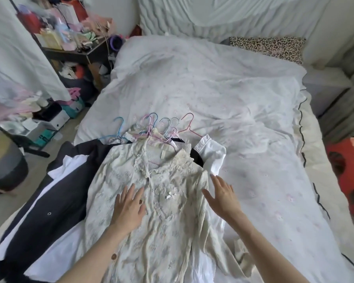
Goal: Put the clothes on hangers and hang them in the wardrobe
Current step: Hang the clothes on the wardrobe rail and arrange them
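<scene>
A bed (pixel 243 103) with a white, faintly flowered duvet carries a pile of clothes at its near left: a cream lace blouse (pixel 151 201) on top, a dark garment (pixel 55 188) and white pieces beneath. Just beyond lies a cluster of hangers (pixel 157 127), pink and blue, perhaps seven. A leopard-print pillow (pixel 268 48) sits far right.

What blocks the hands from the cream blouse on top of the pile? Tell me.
Nothing visible does. The cream blouse lies on top of the pile; the left hand rests flat on it and the right hand is open at its sleeve edge.
</scene>
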A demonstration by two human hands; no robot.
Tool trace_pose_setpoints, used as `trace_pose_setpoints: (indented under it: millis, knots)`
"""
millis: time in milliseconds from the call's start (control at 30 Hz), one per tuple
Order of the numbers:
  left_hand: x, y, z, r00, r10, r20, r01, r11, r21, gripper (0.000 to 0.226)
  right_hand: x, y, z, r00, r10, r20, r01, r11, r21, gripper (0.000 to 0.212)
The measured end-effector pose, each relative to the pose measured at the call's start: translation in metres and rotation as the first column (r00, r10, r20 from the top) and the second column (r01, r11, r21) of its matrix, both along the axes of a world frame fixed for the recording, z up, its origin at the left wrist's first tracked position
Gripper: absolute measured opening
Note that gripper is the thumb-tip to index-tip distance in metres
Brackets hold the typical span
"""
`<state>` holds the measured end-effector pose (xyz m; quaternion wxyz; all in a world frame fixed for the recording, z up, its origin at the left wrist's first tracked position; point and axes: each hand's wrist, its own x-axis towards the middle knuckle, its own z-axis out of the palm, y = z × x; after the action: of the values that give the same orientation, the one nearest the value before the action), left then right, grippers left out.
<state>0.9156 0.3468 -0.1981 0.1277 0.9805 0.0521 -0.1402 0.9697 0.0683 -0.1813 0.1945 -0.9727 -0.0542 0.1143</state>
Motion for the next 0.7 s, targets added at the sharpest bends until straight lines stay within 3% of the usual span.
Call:
trace_pose_setpoints:
  millis: [267,433,500,700]
  knots:
    - [0.102,0.035,-0.059,0.998,-0.032,-0.049,0.033,0.999,0.013,0.055,0.125,0.054,-0.058,0.986,-0.013,-0.164,0.032,0.993,0.112,0.061]
    - [0.130,0.057,-0.118,0.985,-0.118,-0.127,0.122,0.992,0.023,0.068,0.177,0.086,-0.092,0.973,-0.003,-0.232,0.021,0.997,0.075,0.056]
    - [0.131,0.058,-0.132,0.986,-0.109,-0.125,0.116,0.992,0.050,0.060,0.185,0.100,-0.107,0.960,0.031,-0.277,-0.015,0.998,0.057,0.051]
    - [0.131,0.063,-0.143,0.980,-0.130,-0.149,0.133,0.991,0.010,0.060,0.199,0.125,-0.130,0.956,-0.169,-0.239,0.146,0.983,-0.109,0.048]
